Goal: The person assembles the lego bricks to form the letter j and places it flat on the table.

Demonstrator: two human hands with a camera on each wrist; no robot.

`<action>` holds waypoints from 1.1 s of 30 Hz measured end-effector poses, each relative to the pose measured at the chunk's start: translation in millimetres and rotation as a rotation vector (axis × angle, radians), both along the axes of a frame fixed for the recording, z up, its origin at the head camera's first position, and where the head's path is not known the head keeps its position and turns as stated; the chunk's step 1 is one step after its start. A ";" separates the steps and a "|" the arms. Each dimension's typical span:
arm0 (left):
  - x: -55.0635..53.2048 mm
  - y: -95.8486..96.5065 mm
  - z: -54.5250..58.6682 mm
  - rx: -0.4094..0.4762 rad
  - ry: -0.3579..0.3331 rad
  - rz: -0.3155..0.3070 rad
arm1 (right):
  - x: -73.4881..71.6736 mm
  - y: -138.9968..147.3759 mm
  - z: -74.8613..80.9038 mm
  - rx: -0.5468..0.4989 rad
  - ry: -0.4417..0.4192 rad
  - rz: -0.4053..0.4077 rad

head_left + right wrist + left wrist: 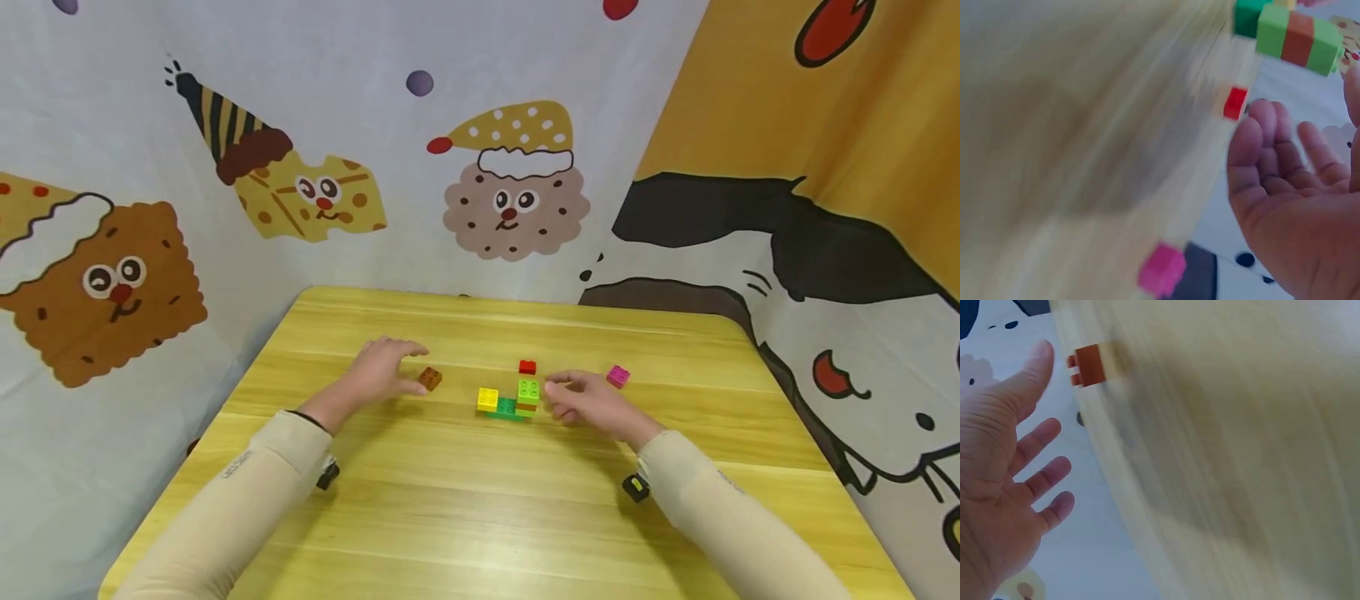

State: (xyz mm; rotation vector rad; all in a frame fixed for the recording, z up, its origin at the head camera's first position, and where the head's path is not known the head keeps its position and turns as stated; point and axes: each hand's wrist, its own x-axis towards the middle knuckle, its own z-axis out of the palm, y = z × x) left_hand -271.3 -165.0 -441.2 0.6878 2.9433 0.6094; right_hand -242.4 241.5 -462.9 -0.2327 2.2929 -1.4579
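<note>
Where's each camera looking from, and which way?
Head: on the head, facing forward and down at the wood-grain table; left hand, right hand and forearms show.
Left wrist: on that wrist, facing the brown brick; left hand shows.
Right wrist: on that wrist, facing the red brick; right hand shows.
Head and left wrist share the brown brick.

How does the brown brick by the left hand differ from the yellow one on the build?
The brown brick lies alone on the table; the yellow brick sits on the green base. In the head view, the brown brick is turned at an angle, the yellow brick nearly square. Both have studs facing up, and neither is held.
</note>
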 end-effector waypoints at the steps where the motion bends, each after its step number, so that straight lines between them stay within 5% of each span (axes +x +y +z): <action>1: 0.2 -2.6 -1.0 -0.015 0.003 -0.006 | 1.3 4.1 2.3 0.059 0.082 0.006; 7: 1.0 -3.6 -11.1 -0.059 0.013 -0.035 | 4.2 26.0 12.9 0.373 0.471 0.022; 11: -0.1 0.9 -17.4 -0.091 0.052 -0.068 | 3.6 35.8 11.4 0.428 0.549 0.015; 20: -0.7 8.8 -24.7 -0.127 0.041 -0.054 | 6.5 27.2 5.4 0.399 0.565 0.047; 26: -0.9 20.1 -26.9 -0.152 0.095 -0.071 | 9.4 7.4 1.6 0.321 0.519 0.067; 33: 5.7 65.3 -0.9 -0.005 0.112 -0.082 | 11.7 -11.8 6.4 0.302 0.504 0.088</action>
